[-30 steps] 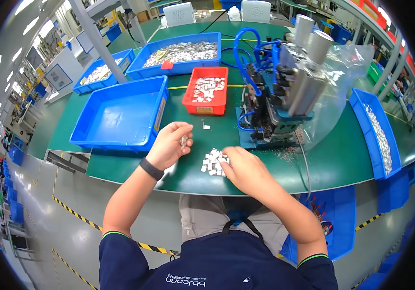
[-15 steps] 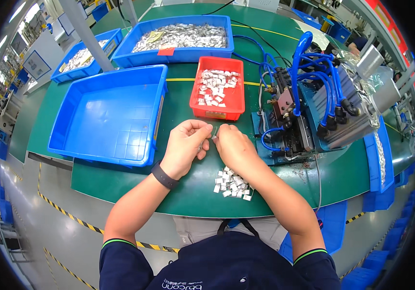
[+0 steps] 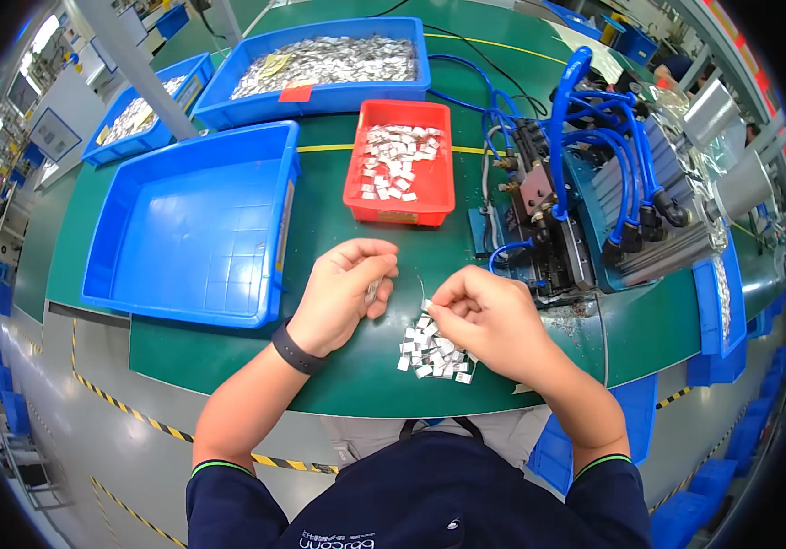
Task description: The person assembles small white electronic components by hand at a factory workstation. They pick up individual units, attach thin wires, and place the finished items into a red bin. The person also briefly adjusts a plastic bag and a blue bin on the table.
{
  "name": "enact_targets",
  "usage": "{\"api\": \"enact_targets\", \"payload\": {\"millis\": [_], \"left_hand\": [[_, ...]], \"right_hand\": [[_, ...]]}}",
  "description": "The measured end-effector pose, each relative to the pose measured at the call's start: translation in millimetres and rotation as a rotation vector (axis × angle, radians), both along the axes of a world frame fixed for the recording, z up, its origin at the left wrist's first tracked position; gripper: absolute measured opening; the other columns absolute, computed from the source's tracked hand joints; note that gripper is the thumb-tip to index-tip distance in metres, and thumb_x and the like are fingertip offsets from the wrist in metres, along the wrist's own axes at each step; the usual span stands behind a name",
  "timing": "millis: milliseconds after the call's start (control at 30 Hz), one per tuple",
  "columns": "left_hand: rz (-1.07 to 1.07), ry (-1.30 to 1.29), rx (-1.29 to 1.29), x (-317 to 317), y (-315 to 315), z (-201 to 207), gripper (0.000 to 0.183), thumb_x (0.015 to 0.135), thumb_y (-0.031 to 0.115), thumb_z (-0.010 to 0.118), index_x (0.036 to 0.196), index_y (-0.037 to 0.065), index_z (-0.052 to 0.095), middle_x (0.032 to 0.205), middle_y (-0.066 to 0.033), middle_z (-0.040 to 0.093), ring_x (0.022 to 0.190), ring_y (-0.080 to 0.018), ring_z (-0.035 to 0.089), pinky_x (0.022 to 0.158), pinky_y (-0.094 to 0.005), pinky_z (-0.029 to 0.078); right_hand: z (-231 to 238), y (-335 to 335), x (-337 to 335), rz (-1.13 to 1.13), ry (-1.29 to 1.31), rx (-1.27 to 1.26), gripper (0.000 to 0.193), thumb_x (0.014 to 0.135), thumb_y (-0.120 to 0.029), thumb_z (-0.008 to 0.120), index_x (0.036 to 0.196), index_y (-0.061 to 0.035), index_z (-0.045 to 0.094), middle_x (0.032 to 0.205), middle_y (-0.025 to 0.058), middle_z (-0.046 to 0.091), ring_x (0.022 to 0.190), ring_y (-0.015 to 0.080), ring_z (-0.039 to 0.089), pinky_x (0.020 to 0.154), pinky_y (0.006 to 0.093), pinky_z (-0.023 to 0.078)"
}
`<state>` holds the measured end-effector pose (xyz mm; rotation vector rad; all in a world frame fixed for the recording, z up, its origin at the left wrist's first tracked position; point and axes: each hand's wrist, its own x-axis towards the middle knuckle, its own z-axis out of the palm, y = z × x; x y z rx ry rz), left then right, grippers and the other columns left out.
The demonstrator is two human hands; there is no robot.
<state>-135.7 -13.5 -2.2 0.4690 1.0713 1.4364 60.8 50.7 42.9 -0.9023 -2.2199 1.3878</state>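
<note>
My left hand [image 3: 345, 291] is closed above the green table, its fingers curled round small whitish pieces that are mostly hidden in the palm. To its right, my right hand [image 3: 494, 320] pinches a small white block with a thin wire lead [image 3: 426, 304] between thumb and forefinger. The lead points up and away from the fingers. Just below the pinched part lies a loose pile of small white blocks [image 3: 430, 349], touching or close under my right fingertips. Beyond both hands stands a red bin [image 3: 400, 218] with more such white blocks scattered in it.
A large blue tray [image 3: 183, 311] stands at the left. Behind it are two blue trays of small silvery-white parts, the bigger one [image 3: 320, 103] at the back. A machine with blue air hoses [image 3: 553, 206] occupies the right. The table's near edge runs before my body.
My right hand has drawn apart from the left, back and right to the pile, with a wired white block in its fingers. The left hand stays nearly in place, still closed.
</note>
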Motion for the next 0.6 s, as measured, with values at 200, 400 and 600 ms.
{"api": "enact_targets", "payload": {"millis": [200,400,600], "left_hand": [[-0.205,0.009,-0.02,13,0,9,0.022,0.091,0.007,0.06,0.11,-0.003,0.055,0.086,-0.0074,0.061,0.066,-0.0112,0.057,0.051,-0.0239,0.044],[-0.058,1.109,0.152,-1,7,-7,0.022,0.09,0.002,0.056,0.111,-0.002,0.053,0.097,-0.0136,0.063,0.085,-0.0226,0.062,0.072,-0.0326,0.049],[-0.046,1.774,0.339,-15,13,-18,0.025,0.084,-0.007,0.053,0.109,-0.002,0.053,0.098,-0.0182,0.06,0.095,-0.0362,0.058,0.086,-0.043,0.046]], "right_hand": [[-8,1,21,-0.03,0.234,-0.047,0.014,0.085,-0.005,0.067,0.098,-0.0012,0.066,0.085,0.0066,0.064,0.067,0.0101,0.064,0.061,0.0239,0.051],[-7,6,32,0.089,0.221,0.188,0.012,0.083,-0.003,0.067,0.095,-0.0013,0.065,0.082,0.0081,0.063,0.068,0.0148,0.064,0.061,0.0268,0.052],[-13,7,35,0.106,0.229,0.222,0.011,0.082,-0.003,0.066,0.092,-0.0016,0.064,0.08,0.0096,0.062,0.069,0.0204,0.063,0.061,0.0304,0.052]]}}
